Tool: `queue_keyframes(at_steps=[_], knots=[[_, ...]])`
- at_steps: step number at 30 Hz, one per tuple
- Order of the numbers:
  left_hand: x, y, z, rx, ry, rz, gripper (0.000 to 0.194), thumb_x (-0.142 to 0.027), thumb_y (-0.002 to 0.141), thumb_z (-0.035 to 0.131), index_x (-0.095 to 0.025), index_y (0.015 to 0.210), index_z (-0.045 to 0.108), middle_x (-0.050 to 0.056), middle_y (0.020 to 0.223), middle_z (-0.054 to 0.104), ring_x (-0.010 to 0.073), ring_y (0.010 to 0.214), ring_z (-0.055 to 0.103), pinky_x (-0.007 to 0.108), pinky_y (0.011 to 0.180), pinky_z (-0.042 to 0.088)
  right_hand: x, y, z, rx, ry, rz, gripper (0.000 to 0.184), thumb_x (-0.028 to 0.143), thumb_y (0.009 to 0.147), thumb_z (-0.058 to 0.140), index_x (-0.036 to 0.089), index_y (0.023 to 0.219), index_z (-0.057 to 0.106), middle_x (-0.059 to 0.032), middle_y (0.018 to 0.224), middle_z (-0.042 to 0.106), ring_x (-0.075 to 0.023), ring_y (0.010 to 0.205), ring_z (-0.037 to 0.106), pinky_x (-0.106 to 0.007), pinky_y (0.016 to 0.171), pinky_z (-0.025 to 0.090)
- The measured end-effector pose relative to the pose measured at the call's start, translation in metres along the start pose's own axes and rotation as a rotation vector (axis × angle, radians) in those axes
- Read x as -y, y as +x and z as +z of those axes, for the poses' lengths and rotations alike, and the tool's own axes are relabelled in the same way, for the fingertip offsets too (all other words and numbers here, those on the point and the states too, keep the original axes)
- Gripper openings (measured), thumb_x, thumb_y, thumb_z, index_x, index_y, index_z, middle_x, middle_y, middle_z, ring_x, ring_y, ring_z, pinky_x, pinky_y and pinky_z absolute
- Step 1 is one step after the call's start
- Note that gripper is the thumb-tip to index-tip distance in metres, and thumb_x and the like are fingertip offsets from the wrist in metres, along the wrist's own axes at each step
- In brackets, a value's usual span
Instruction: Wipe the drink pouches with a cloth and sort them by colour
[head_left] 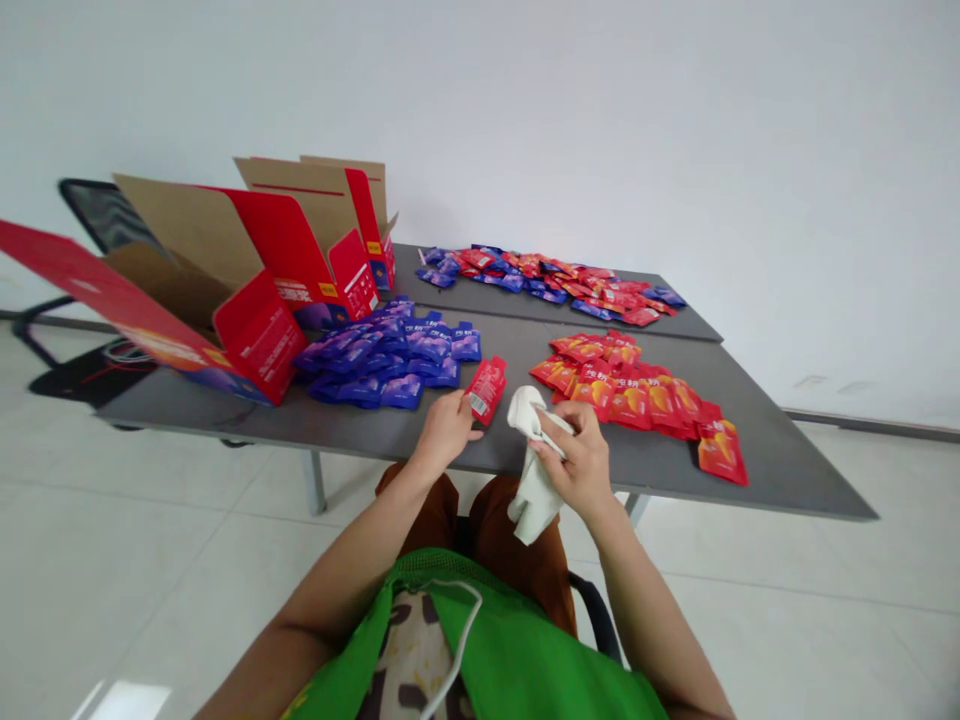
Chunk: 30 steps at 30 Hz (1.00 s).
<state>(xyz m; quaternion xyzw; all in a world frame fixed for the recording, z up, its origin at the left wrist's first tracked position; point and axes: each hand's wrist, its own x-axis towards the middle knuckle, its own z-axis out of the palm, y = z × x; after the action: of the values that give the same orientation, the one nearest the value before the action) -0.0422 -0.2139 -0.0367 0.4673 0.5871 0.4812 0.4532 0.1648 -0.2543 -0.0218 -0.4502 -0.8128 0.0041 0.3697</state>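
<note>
Lying near the front edge of the gray table [787, 465], a red pouch [487, 390] shows its text panel and barcode upward. The left hand [445, 428] contacts the lower left part of this pouch; its fingers are partly curled, with the thumb extended along the lower end, and whether they grip it cannot be determined. The right hand [585, 455], just beside the pouch, has its fingers closed around a bunched white cloth [536, 500], which hangs below the table edge. A pile of purple pouches [382, 360] is located to the left, orange-red pouches [630, 390] to the right. Open red cartons [322, 265] stand beyond the purple pile, at far left. A mixed heap [555, 280] occupies the table's rear.
</note>
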Motion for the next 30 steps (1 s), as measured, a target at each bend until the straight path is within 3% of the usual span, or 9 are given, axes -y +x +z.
queue_keyframes(at_steps=[2,5,8,11,15,20,25,27,30], knots=[[0.009,-0.003,-0.002,0.082,-0.269,-0.112,0.025,-0.033,0.080,0.056,-0.012,0.088,0.066,0.009,0.075,0.072,0.0218,0.072,0.070,0.036,0.068,0.058,0.012,0.008,0.013,0.026,-0.024,-0.028,0.041,0.047,0.095,0.043,0.031,0.128,0.061,-0.0101,0.121,0.046,-0.0217,0.107,0.052,-0.033,0.089,0.047],[0.016,-0.011,0.001,0.051,-0.467,-0.156,0.028,-0.029,0.069,0.064,-0.011,0.090,0.067,0.008,0.071,0.072,0.0209,0.067,0.069,0.036,0.067,0.058,0.033,0.023,0.035,0.099,-0.072,-0.037,0.040,0.041,0.097,0.041,0.034,0.135,0.054,-0.0088,0.134,0.038,-0.0228,0.115,0.045,-0.034,0.094,0.044],[0.014,-0.016,-0.002,0.057,-0.532,-0.180,0.029,-0.028,0.066,0.066,-0.012,0.090,0.066,0.006,0.070,0.071,0.0185,0.064,0.069,0.032,0.066,0.057,0.047,0.031,0.053,0.207,-0.114,-0.054,0.040,0.031,0.098,0.038,0.031,0.134,0.055,-0.0085,0.137,0.040,-0.0241,0.117,0.042,-0.036,0.098,0.041],[0.012,-0.015,-0.011,0.205,-0.495,-0.244,0.030,-0.029,0.066,0.069,-0.012,0.090,0.066,0.007,0.069,0.071,0.0173,0.059,0.068,0.030,0.060,0.056,0.049,0.029,0.061,0.274,-0.124,-0.071,0.038,0.028,0.098,0.037,0.026,0.131,0.056,-0.0062,0.136,0.047,-0.0241,0.112,0.044,-0.036,0.098,0.040],[0.013,-0.013,-0.017,0.299,-0.373,-0.289,0.028,-0.028,0.070,0.070,-0.010,0.091,0.066,0.010,0.072,0.072,0.0203,0.061,0.069,0.032,0.058,0.057,0.039,0.029,0.060,0.333,-0.157,-0.011,0.038,0.030,0.099,0.036,0.030,0.132,0.054,-0.0028,0.132,0.053,-0.0233,0.109,0.047,-0.032,0.094,0.041],[0.012,-0.014,-0.016,0.386,-0.381,-0.345,0.022,-0.030,0.079,0.067,-0.008,0.082,0.067,0.012,0.073,0.072,0.0205,0.066,0.070,0.035,0.067,0.059,0.017,0.052,0.060,0.432,-0.314,0.179,0.040,0.034,0.100,0.030,0.032,0.131,0.055,-0.0045,0.125,0.058,-0.0219,0.101,0.054,-0.030,0.084,0.043],[0.008,-0.010,-0.017,0.306,-0.484,-0.380,0.014,-0.018,0.084,0.056,-0.007,0.083,0.064,0.015,0.072,0.072,0.0244,0.070,0.072,0.040,0.072,0.059,-0.003,0.074,0.055,0.503,-0.438,0.298,0.040,0.033,0.099,0.032,0.038,0.130,0.056,-0.0046,0.121,0.058,-0.0223,0.102,0.058,-0.029,0.077,0.045],[0.006,-0.006,-0.018,0.293,-0.541,-0.397,0.013,-0.016,0.084,0.054,-0.006,0.085,0.063,0.017,0.075,0.072,0.0252,0.073,0.072,0.042,0.076,0.058,-0.003,0.075,0.047,0.494,-0.427,0.292,0.041,0.032,0.099,0.032,0.039,0.133,0.053,-0.0050,0.120,0.058,-0.0208,0.101,0.059,-0.027,0.075,0.045],[0.005,-0.004,-0.017,0.297,-0.622,-0.449,0.013,-0.014,0.082,0.054,-0.008,0.088,0.063,0.016,0.078,0.072,0.0247,0.076,0.072,0.043,0.080,0.057,0.009,0.065,0.037,0.430,-0.351,0.175,0.043,0.030,0.100,0.032,0.039,0.139,0.048,-0.0050,0.123,0.056,-0.0181,0.101,0.059,-0.024,0.076,0.045]])
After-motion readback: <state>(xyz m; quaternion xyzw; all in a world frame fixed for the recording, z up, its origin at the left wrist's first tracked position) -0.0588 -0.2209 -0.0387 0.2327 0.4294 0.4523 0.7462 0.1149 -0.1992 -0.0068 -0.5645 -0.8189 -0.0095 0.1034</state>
